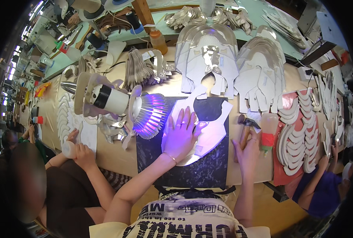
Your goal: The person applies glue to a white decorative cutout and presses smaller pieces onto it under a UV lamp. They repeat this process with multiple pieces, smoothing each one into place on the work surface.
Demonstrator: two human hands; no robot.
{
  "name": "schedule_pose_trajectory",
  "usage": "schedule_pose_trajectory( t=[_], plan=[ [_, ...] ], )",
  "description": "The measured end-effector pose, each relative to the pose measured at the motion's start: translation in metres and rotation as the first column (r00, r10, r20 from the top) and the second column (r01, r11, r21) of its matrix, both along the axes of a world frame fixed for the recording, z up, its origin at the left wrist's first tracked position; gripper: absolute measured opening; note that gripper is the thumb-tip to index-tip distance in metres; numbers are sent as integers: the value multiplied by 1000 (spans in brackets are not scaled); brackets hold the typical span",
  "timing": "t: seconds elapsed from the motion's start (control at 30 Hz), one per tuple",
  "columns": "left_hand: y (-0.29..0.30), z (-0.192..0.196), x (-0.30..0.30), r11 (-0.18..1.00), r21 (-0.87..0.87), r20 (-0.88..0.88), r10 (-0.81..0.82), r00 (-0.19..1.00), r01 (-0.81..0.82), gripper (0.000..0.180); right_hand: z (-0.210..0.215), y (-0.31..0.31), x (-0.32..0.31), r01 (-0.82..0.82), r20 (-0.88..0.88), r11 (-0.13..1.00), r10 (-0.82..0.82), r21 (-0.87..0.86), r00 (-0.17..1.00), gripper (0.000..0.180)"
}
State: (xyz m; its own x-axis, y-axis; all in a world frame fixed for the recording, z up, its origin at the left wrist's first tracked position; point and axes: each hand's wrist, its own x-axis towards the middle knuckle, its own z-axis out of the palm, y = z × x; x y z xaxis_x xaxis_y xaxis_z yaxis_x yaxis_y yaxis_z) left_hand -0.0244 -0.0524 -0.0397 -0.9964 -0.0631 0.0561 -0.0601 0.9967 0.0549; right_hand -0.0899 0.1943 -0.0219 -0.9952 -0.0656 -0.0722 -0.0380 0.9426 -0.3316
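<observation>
My left hand [180, 137] lies flat with its fingers stretched out on a white shoe upper piece [213, 137]. The piece has a rounded silvery end near me and two arms reaching away; part of it is hidden under the palm. It rests on a dark, marbled slab [152, 160]. Just right of the slab, my right hand [248, 152] is closed around the wooden handle of a hammer [246, 122], whose dark head points away from me. A lamp with a ribbed metal head [150, 115] casts purple light over my left hand and the piece.
Stacks of white upper pieces [212, 51] stand behind the slab. On the right are a bottle with a red band [268, 137] and a red board [281, 158] bearing curved pieces. A co-worker's hands [79, 152] hold a whitish container at left; another person [319, 190] works at right.
</observation>
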Motion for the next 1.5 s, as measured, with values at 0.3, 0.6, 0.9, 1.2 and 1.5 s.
schedule_pose_trajectory(
  t=[0.3,0.6,0.9,1.2,1.5],
  plan=[
    [-3,9,13,960,279,0,31,1000,-30,58,48,-18,9,26,119,706,83,-708,989,45],
    [3,12,14,947,315,-7,74,997,-68,55,57,-105,-32,-534,84,802,572,-269,816,33],
    [3,10,14,929,371,-201,73,977,7,45,50,-102,-21,-532,101,820,559,-209,823,37],
    [1,6,21,904,423,-214,169,962,-64,47,39,-85,-3,-574,137,810,586,-118,799,39],
    [-1,0,23,933,358,-203,122,972,-42,52,35,-81,-3,-615,52,786,618,-71,784,38]
  ],
)
